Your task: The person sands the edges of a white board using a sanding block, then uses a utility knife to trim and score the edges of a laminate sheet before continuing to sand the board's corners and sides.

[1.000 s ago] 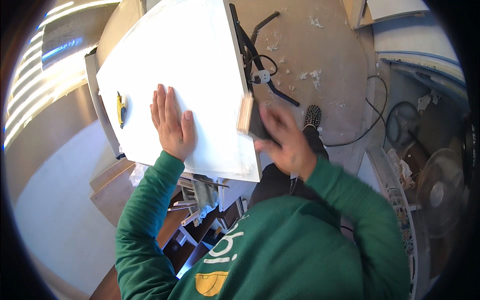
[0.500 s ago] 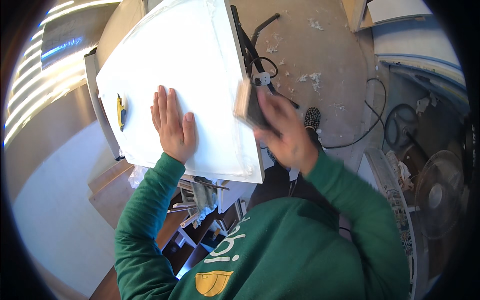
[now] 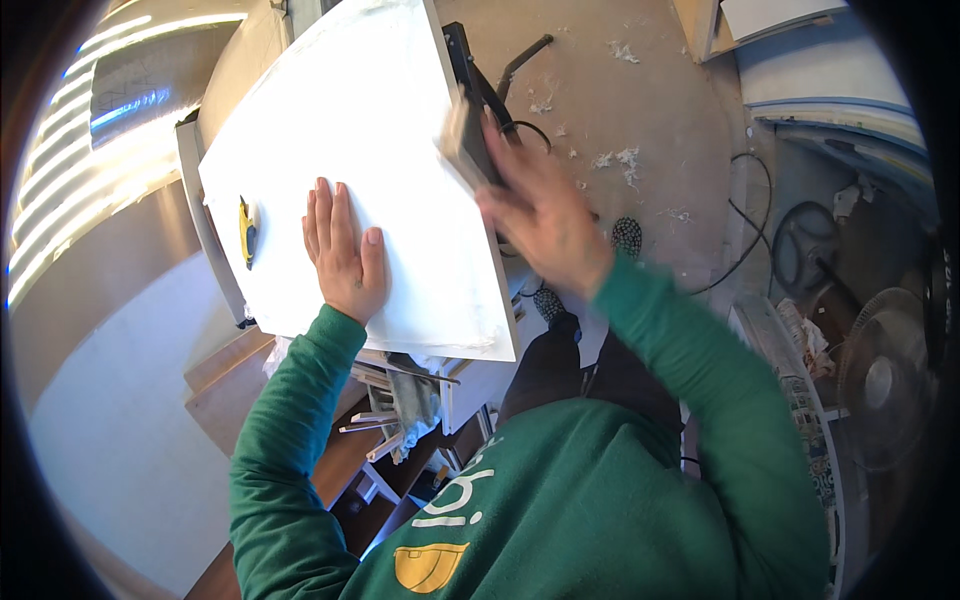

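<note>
A large white panel (image 3: 400, 120) lies flat in front of me. My left hand (image 3: 345, 262) rests palm down on it, fingers stretched out and holding nothing. At the panel's right edge, my right hand (image 3: 548, 208) grips a flat wooden block (image 3: 464, 142) with a dark back, blurred by motion. The block's pale face is against or very close to that edge; I cannot tell whether a sheet covers the face. A yellow and black utility knife (image 3: 246, 232) lies on the panel, left of my left hand.
Black metal legs (image 3: 520, 68) stand beyond the panel's right edge. White scraps (image 3: 627, 160) litter the floor, where a dark cable (image 3: 745, 215) also runs. A fan (image 3: 880, 378) is at the right. Wood strips and a grey cloth (image 3: 412, 400) sit below the panel's near edge.
My right hand has slid the block away from me along the panel's right edge. My left hand stays flat in place. The panel appears shifted slightly.
</note>
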`<state>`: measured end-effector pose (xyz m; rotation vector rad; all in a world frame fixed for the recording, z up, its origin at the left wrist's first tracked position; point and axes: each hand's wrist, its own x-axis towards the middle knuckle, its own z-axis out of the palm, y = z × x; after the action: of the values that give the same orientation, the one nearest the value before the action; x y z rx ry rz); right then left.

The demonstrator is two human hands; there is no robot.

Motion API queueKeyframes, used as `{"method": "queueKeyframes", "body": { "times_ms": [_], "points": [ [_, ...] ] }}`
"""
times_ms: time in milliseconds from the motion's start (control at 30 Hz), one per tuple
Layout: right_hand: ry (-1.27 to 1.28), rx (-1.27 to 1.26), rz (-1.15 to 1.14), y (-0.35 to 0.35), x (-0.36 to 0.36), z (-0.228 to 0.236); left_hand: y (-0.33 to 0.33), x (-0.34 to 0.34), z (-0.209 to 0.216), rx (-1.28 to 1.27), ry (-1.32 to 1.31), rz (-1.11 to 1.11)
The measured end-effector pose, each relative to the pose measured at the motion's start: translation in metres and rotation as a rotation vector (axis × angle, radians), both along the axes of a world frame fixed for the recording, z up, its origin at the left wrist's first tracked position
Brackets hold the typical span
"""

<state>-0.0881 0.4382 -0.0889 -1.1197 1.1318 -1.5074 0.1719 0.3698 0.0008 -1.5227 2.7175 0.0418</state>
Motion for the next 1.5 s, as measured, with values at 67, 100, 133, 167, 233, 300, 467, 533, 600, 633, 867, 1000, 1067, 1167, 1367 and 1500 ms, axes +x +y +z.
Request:
{"method": "queueKeyframes", "body": {
  "times_ms": [67,100,133,167,233,300,467,533,600,633,867,1000,1067,1167,1367,1500],
  "points": [
    [0.12,0.064,0.164,0.104,0.008,0.01,0.001,0.0,0.0,-0.019,0.005,-0.009],
    [0.107,0.088,0.237,0.141,0.01,0.008,0.002,-0.001,0.001,-0.013,0.009,-0.007],
    [0.121,0.108,0.305,0.156,0.0,0.014,0.003,0.0,0.002,-0.004,0.012,0.0],
    [0.112,0.158,0.242,0.163,-0.009,0.011,0.003,0.0,0.003,0.003,0.017,0.001],
    [0.092,0.25,0.11,0.167,-0.029,0.002,0.001,0.003,0.003,-0.016,-0.005,-0.014],
    [0.173,0.321,0.005,0.172,-0.064,-0.022,-0.005,-0.007,0.011,-0.014,-0.033,-0.138],
    [0.359,0.465,-0.067,0.218,-0.129,-0.056,-0.072,-0.118,0.042,0.016,-0.08,-0.552],
    [0.357,0.548,-0.065,0.239,-0.138,-0.061,-0.108,-0.143,0.043,-0.101,-0.177,-0.621],
    [0.365,0.596,-0.09,0.257,-0.139,-0.063,-0.128,-0.156,0.048,-0.107,-0.361,-0.708],
    [0.373,0.599,-0.113,0.265,-0.139,-0.063,-0.128,-0.155,0.052,-0.063,-0.393,-0.723],
    [0.401,0.702,-0.234,0.309,-0.12,-0.058,-0.047,-0.114,0.042,0.104,-0.195,-0.923],
    [0.454,0.686,-0.264,0.313,-0.103,-0.048,0.025,-0.079,0.032,0.235,-0.005,-0.984],
    [0.476,0.672,-0.291,0.311,-0.093,-0.038,0.063,-0.067,0.032,0.326,0.097,-1.026],
    [0.489,0.699,-0.275,0.305,-0.076,-0.021,0.113,-0.051,0.024,0.641,0.241,-1.152],
    [0.493,0.661,-0.286,0.29,-0.047,0.03,0.125,-0.072,0.031,0.24,0.179,-0.775],
    [0.522,0.6,-0.298,0.276,-0.047,0.044,0.13,-0.086,0.008,0.163,0.212,-0.308]
  ]
}}
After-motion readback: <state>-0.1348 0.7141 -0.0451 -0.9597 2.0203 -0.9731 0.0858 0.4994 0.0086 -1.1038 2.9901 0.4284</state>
